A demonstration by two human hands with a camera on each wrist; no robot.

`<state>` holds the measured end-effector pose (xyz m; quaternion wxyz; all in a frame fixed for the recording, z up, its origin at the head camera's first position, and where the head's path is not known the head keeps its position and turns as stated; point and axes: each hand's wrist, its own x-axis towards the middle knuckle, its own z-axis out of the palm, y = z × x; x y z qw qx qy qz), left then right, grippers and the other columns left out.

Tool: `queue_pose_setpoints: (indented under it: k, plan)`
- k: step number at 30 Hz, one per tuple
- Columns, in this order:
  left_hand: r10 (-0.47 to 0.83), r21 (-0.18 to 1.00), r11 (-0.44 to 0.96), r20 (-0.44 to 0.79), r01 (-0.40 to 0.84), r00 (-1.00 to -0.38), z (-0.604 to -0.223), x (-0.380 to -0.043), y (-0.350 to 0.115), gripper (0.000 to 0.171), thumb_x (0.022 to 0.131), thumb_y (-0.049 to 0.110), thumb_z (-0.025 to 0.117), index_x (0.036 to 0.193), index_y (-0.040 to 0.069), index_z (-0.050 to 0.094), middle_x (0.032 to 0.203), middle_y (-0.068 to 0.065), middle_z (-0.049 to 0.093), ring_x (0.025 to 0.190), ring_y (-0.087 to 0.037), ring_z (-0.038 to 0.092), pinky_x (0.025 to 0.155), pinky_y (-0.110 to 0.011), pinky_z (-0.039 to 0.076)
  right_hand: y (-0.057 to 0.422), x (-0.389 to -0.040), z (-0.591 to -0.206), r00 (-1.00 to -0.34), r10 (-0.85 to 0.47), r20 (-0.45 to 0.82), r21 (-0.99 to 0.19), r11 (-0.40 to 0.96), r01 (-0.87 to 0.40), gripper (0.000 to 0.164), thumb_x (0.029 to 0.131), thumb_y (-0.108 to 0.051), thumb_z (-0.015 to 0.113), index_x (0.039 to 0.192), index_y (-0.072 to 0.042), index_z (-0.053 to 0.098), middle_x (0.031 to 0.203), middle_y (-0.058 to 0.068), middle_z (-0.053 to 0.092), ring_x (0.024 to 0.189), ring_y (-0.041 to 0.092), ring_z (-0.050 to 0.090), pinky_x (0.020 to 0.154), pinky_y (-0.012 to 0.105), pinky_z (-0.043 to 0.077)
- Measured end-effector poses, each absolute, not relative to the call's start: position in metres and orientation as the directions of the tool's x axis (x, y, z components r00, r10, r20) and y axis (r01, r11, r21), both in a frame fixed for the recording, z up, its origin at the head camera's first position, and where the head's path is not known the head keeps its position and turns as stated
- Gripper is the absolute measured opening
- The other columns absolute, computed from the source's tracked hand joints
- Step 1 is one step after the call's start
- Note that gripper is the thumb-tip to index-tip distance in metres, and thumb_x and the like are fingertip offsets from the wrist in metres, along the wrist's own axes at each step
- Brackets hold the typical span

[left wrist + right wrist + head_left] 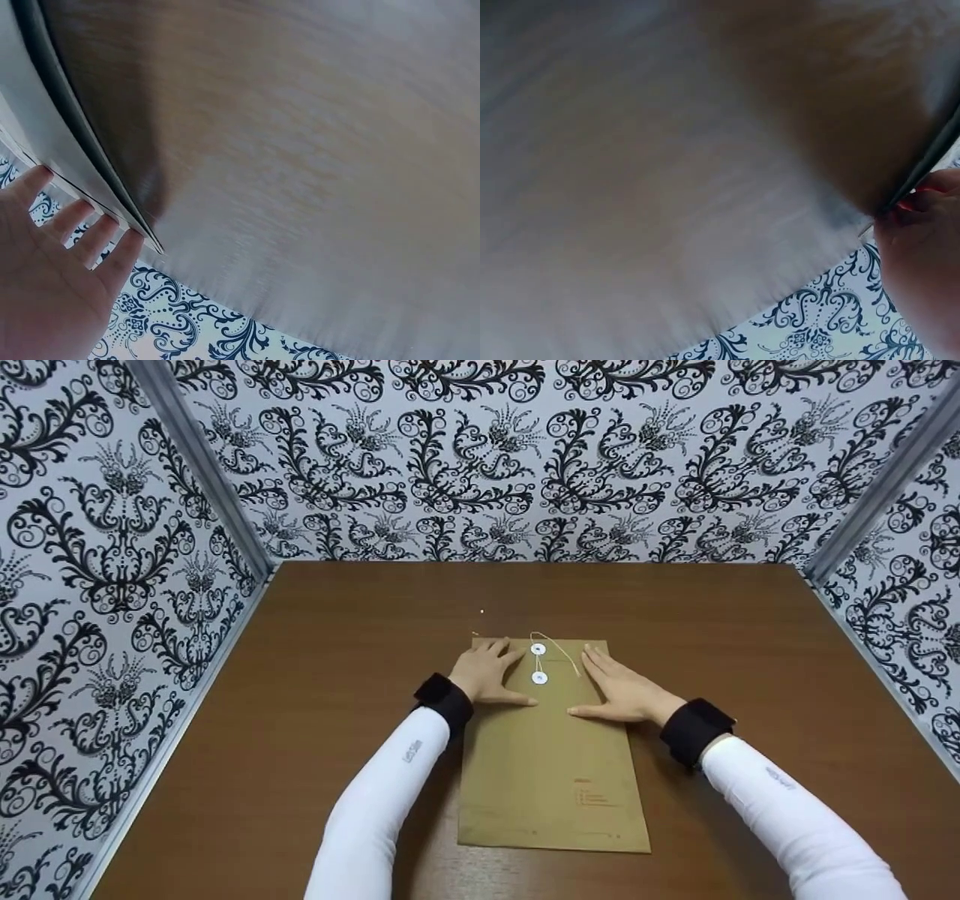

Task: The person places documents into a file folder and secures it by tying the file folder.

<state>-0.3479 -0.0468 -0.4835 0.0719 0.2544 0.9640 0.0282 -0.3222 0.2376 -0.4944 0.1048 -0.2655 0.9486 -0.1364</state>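
A brown paper string-tie envelope (547, 765) lies flat, its flap end away from me. Two white button discs, an upper disc (538, 649) and a lower disc (539, 678), sit one above the other near that end. Thin string (559, 648) joins them, and its loose end curves right. My left hand (487, 673) rests on the envelope's upper left, fingers extended, thumb pointing inward. On the upper right side rests my right hand (619, 688), fingers straight and thumb toward the middle. In the left wrist view, straight fingertips of the left hand (64, 277) touch the envelope's edge (75, 135). The right hand's fingers are mostly hidden in the right wrist view.
A brown wooden table (315, 735) carries the envelope. Patterned black-and-white panels (480, 465) stand behind it and at both sides, joined by grey metal posts (202, 457). A tiny white speck (481, 611) lies beyond the envelope.
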Motion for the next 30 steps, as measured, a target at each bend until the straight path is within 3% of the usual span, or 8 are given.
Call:
queue_pose_setpoints:
  k: [9, 16, 21, 25, 30]
  plan:
    - [0.535, -0.031, 0.840, -0.110, 0.541, -0.837, -0.475, -0.357, -0.044, 0.100, 0.076, 0.082, 0.066, 0.153, 0.021, 0.048, 0.150, -0.011, 0.052, 0.138, -0.032, 0.053, 0.111, -0.048, 0.050, 0.238, -0.323, -0.493, -0.826, -0.544, -0.148, -0.282, 0.824, -0.492, 0.108, 0.093, -0.067, 0.059, 0.161, 0.005, 0.016, 0.171, 0.027, 0.008, 0.160, 0.043, 0.012, 0.129, 0.057, 0.020]
    - [0.574, -0.109, 0.805, -0.106, 0.584, -0.812, -0.464, -0.361, -0.043, 0.093, 0.080, 0.076, 0.068, 0.150, 0.018, 0.051, 0.147, -0.010, 0.055, 0.135, -0.030, 0.055, 0.114, -0.047, 0.046, 0.238, -0.324, -0.493, -0.821, -0.547, -0.163, -0.275, 0.824, -0.495, 0.108, 0.093, -0.066, 0.060, 0.161, 0.006, 0.015, 0.171, 0.027, 0.007, 0.160, 0.043, 0.011, 0.130, 0.056, 0.019]
    - [0.641, -0.108, 0.762, -0.012, 0.638, -0.767, -0.464, -0.367, -0.036, 0.068, 0.093, 0.047, 0.072, 0.147, 0.010, 0.054, 0.147, -0.009, 0.059, 0.135, -0.028, 0.058, 0.112, -0.044, 0.048, 0.240, -0.324, -0.495, -0.824, -0.549, -0.140, -0.275, 0.821, -0.500, 0.108, 0.093, -0.065, 0.061, 0.160, 0.006, 0.017, 0.170, 0.028, 0.009, 0.160, 0.044, 0.012, 0.129, 0.057, 0.019]
    - [0.713, -0.136, 0.701, 0.101, 0.700, -0.694, -0.471, -0.367, -0.030, 0.041, 0.103, 0.017, 0.056, 0.143, 0.007, 0.058, 0.147, -0.010, 0.061, 0.136, -0.028, 0.060, 0.112, -0.041, 0.050, 0.240, -0.323, -0.495, -0.826, -0.545, -0.145, -0.281, 0.823, -0.494, 0.107, 0.093, -0.064, 0.061, 0.160, 0.006, 0.016, 0.170, 0.028, 0.010, 0.160, 0.044, 0.012, 0.129, 0.057, 0.019]
    - [0.768, -0.266, 0.639, 0.185, 0.721, -0.613, -0.477, -0.364, -0.024, 0.040, 0.104, 0.010, 0.042, 0.139, 0.007, 0.062, 0.144, -0.008, 0.065, 0.131, -0.023, 0.064, 0.108, -0.034, 0.053, 0.239, -0.323, -0.493, -0.819, -0.553, -0.150, -0.272, 0.820, -0.503, 0.108, 0.093, -0.066, 0.059, 0.160, 0.007, 0.016, 0.170, 0.029, 0.010, 0.160, 0.044, 0.012, 0.130, 0.058, 0.018]
